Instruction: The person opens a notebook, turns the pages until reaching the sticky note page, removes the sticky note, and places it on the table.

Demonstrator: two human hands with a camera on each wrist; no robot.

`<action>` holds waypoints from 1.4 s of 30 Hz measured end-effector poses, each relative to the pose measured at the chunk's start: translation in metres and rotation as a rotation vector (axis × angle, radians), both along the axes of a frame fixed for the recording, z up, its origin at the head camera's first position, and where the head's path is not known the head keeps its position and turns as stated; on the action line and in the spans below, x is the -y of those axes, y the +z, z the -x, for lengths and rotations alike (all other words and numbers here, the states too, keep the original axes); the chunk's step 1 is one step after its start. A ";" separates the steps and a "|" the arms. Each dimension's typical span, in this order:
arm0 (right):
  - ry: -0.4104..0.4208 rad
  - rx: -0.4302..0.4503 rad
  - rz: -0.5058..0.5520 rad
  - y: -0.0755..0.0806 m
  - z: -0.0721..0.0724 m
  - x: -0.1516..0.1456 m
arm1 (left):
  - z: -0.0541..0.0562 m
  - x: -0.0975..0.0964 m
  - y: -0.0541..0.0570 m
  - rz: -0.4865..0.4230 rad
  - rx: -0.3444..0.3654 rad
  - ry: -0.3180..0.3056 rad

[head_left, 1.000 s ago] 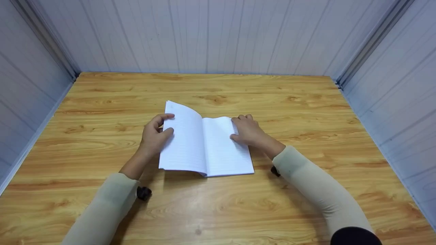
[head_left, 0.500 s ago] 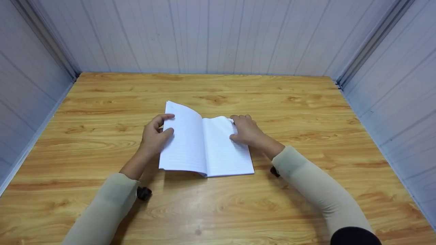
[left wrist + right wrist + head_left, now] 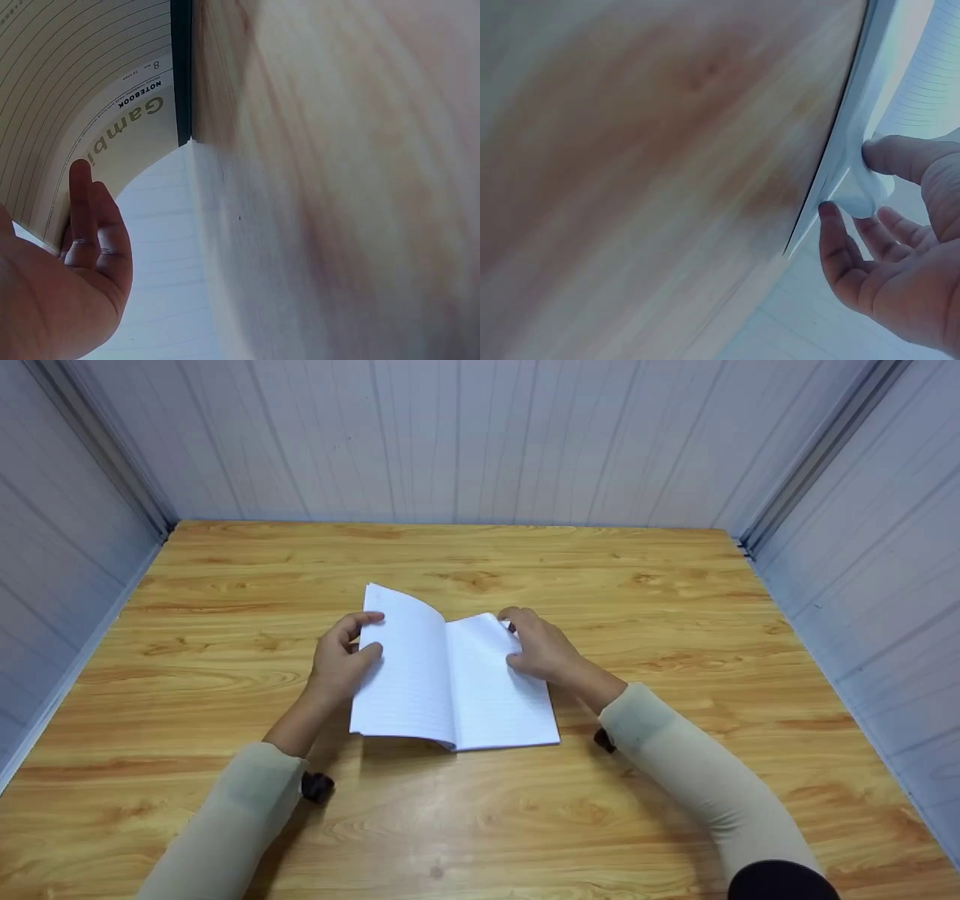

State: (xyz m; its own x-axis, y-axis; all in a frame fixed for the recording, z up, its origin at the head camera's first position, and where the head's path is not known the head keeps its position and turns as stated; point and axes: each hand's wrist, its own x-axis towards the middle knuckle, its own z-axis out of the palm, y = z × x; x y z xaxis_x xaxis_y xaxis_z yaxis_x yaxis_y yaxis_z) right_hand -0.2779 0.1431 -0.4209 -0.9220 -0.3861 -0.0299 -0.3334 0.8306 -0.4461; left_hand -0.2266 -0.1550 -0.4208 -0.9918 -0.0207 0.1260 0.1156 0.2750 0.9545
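An open lined notebook (image 3: pixel 409 675) lies on the wooden table, its left half raised and curved. My left hand (image 3: pixel 339 658) grips that half by its outer edge, thumb on the page and fingers behind. The left wrist view shows those fingers against the cream cover (image 3: pixel 135 105), printed with "NOTEBOOK". At the right half's upper outer corner, my right hand (image 3: pixel 547 649) pinches a page (image 3: pixel 487 660) whose corner is lifted and bent. In the right wrist view the curled page edge (image 3: pixel 861 196) sits between thumb and fingers, with the other pages beneath it.
The wooden table (image 3: pixel 480 825) stretches around the notebook on all sides. Pale panelled walls (image 3: pixel 450 442) stand at the back, left and right. A small dark device (image 3: pixel 317 787) is on the left wrist, and another (image 3: pixel 604 739) shows under the right.
The right hand's fingers have shifted slightly left and up, and the page's upper corner has gone from a gentle wave to a sharper lifted fold. My left hand has stayed put.
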 end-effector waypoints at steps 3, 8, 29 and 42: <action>-0.035 -0.006 0.036 0.000 0.000 -0.001 | 0.000 0.000 0.000 -0.008 -0.002 0.001; -0.121 0.018 0.085 0.002 0.000 -0.001 | -0.001 0.000 0.001 0.005 0.001 0.004; -0.057 0.043 0.472 0.007 -0.005 0.001 | -0.002 0.000 0.001 0.010 0.014 -0.002; 0.317 0.125 0.415 0.015 -0.020 0.012 | -0.002 -0.001 0.003 -0.009 0.014 -0.022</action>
State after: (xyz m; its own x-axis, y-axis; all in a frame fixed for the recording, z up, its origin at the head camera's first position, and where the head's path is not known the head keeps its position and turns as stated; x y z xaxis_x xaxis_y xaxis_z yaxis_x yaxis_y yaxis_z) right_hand -0.2579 0.1306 -0.4061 -0.7577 -0.6473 0.0826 -0.4624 0.4433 -0.7679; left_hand -0.2247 -0.1541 -0.4181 -0.9938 0.0001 0.1116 0.1077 0.2637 0.9586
